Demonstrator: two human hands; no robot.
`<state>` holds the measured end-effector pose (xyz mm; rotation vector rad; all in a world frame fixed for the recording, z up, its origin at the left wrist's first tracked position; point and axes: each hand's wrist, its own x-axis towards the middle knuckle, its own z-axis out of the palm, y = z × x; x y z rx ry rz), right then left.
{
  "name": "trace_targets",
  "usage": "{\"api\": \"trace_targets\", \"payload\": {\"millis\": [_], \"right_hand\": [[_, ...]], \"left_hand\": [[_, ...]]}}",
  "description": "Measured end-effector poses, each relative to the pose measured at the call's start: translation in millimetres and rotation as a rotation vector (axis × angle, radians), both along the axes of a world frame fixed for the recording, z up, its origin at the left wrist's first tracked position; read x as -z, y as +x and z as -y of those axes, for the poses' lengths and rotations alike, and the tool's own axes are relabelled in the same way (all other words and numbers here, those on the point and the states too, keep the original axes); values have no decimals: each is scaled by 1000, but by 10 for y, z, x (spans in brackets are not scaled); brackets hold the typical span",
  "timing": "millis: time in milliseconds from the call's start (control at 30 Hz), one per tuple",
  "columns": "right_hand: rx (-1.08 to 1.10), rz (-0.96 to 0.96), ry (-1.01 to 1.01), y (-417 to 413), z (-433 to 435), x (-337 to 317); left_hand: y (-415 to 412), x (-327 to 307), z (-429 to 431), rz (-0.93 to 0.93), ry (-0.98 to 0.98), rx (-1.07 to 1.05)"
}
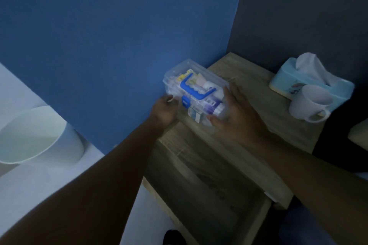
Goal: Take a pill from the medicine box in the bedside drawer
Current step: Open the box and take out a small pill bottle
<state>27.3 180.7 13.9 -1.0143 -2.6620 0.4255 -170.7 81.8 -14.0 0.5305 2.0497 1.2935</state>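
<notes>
A clear plastic medicine box (196, 83) with a blue handle and a blue clasp sits on the left end of the wooden bedside table top (251, 89), by the blue wall. Packets and a tube show through its lid, which is closed. My left hand (164, 110) grips the box's left end. My right hand (234, 112) presses against its right side with the fingers spread. Below, the wooden drawer (209, 185) stands pulled out, and its inside looks dark.
A light blue tissue box (288, 79) with a white tissue sticking up stands at the table's back right. A white mug (308, 103) lies tilted in front of it. A pale round bin (33, 135) stands on the floor to the left.
</notes>
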Motion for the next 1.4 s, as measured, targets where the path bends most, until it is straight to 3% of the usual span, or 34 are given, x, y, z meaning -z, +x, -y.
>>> {"api": "trace_targets", "payload": {"millis": [267, 733, 967, 1200, 1400], "right_hand": [[-136, -81, 100, 134, 37, -19], [-133, -94, 149, 110, 15, 51], [-105, -69, 122, 79, 20, 40], [-105, -25, 188, 73, -4, 33], [-42, -82, 88, 17, 85, 63]], "left_hand": [[256, 29, -113, 235, 161, -233], [397, -9, -103, 373, 272, -390], [398, 89, -6, 300, 284, -441], [473, 185, -27, -29, 179, -272], [498, 185, 82, -129, 86, -64]]}}
